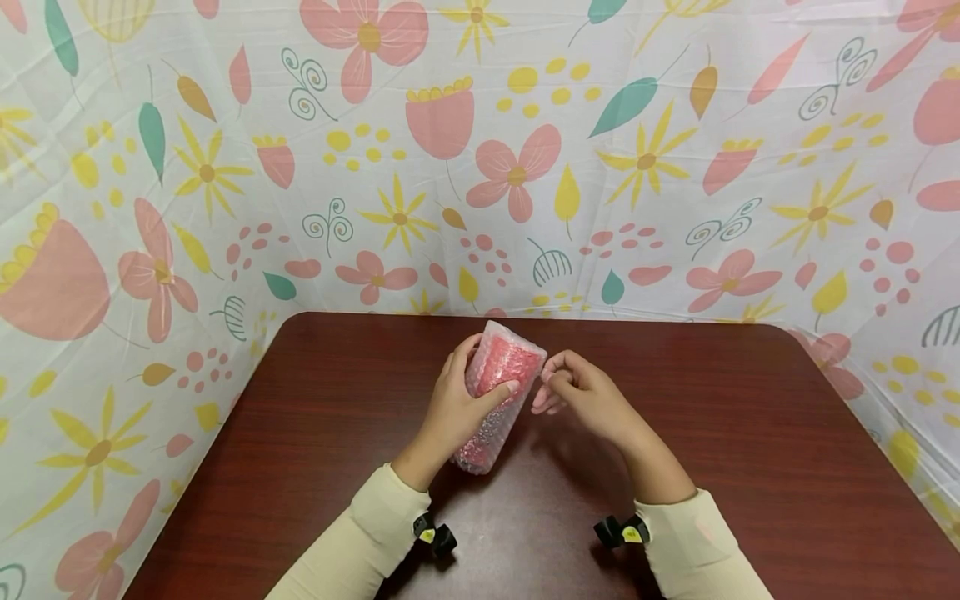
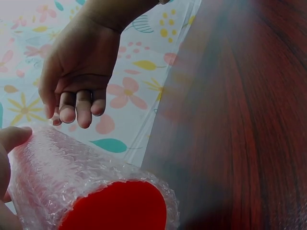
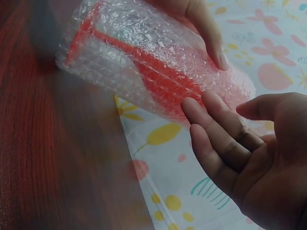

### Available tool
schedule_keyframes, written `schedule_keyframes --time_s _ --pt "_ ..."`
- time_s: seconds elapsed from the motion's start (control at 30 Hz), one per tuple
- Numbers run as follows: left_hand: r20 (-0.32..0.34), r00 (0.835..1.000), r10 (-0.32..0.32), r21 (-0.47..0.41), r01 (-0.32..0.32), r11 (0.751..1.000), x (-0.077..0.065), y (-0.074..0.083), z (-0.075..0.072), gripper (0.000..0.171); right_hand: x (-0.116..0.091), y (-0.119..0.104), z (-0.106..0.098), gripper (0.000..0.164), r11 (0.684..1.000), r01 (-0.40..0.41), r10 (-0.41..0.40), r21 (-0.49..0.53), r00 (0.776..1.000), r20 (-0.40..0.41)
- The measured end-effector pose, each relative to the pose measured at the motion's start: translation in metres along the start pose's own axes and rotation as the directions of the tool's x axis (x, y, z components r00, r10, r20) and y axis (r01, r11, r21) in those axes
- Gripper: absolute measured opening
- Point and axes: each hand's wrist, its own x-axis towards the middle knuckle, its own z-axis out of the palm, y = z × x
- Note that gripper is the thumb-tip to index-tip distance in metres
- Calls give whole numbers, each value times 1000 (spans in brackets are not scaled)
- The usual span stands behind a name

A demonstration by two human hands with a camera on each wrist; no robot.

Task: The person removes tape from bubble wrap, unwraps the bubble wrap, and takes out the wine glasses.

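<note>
A red stemmed goblet (image 3: 163,79) lies inside a clear bubble wrap (image 1: 491,421) sleeve, tilted above the table. Its flat red round end (image 2: 120,208) shows at the open end of the wrap in the left wrist view. My left hand (image 1: 453,400) grips the bundle from the left, thumb across the front and fingers behind. At the bundle's upper right corner is my right hand (image 1: 588,396), thumb and index bent toward each other right at the wrap's edge. Its other fingers (image 3: 218,143) are loosely bent; I cannot tell whether it pinches the wrap.
Below lies a dark reddish-brown wooden table (image 1: 330,400) with rounded far corners. A white cloth (image 1: 465,217) with pink, yellow and green flower prints hangs behind and at both sides. Black wrist cameras (image 1: 435,536) sit at both cream sleeves (image 1: 348,533).
</note>
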Motion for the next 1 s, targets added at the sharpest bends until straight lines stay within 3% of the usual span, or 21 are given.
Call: schedule_keyframes --time_s 0.47,1.0 --pt "83 996 -24 19 22 1000 0 -3 2 85 0 0 0 26 999 -11 10 -36 999 -32" --pt "77 995 -59 17 58 998 2 -4 1 69 0 1 -1 26 998 -28 25 -57 999 -47"
